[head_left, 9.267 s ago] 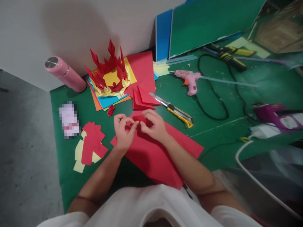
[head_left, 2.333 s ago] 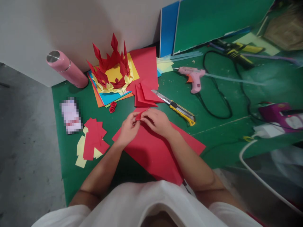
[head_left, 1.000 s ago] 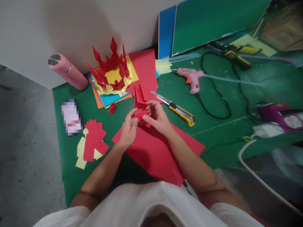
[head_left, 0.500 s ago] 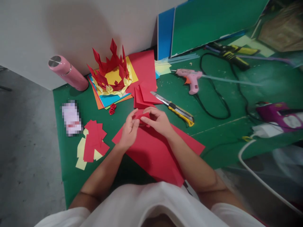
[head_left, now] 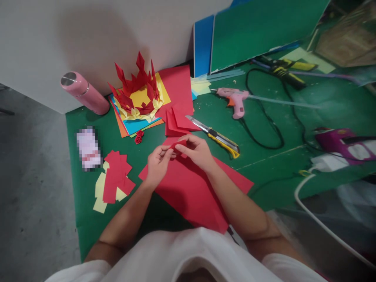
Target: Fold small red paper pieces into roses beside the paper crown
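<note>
Both my hands meet over a large red paper sheet on the green mat. My left hand and my right hand pinch a small folded red paper piece between their fingertips, a little above the sheet. Just beyond them lies a stack of folded red triangles. Two tiny red paper roses sit to the left of that stack. A red and yellow paper crown shape stands on coloured sheets near the wall.
A yellow utility knife lies right of my hands. A pink glue gun with its black cord, a pink bottle, cut red and yellow squares, a purple tool and leaning green boards surround the mat.
My fingers have closed in on the small red piece, the left hand curling from flat to a pinch. The hands stay at the same spot over the red sheet.
</note>
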{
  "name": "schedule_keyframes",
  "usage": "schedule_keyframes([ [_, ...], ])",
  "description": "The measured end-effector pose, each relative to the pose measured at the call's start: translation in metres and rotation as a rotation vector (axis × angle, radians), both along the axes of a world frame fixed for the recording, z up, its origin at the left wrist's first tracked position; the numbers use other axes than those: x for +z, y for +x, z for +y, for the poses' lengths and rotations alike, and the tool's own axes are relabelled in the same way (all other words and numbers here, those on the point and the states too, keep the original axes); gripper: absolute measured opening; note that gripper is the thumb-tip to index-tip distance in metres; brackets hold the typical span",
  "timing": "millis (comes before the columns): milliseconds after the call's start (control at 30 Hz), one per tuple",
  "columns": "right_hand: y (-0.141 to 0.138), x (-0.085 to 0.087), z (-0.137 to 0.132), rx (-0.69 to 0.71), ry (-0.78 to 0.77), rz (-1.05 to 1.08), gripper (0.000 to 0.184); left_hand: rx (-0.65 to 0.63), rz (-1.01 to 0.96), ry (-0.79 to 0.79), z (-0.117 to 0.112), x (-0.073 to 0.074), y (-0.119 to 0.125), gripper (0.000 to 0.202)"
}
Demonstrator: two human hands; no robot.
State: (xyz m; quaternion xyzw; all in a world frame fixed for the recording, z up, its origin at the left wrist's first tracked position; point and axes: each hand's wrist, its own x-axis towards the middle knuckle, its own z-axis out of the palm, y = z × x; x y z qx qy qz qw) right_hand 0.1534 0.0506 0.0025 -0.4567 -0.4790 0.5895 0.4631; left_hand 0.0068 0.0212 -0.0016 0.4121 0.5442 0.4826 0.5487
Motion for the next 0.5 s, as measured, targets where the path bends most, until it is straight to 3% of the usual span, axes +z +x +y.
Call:
schedule_keyframes([
  [500,0.0036,0.004,-0.0012,0.078,0.061,-0.085,0.029,-0.081,-0.069,-0.008,-0.0004,0.0017,-0.006,0.037],
])
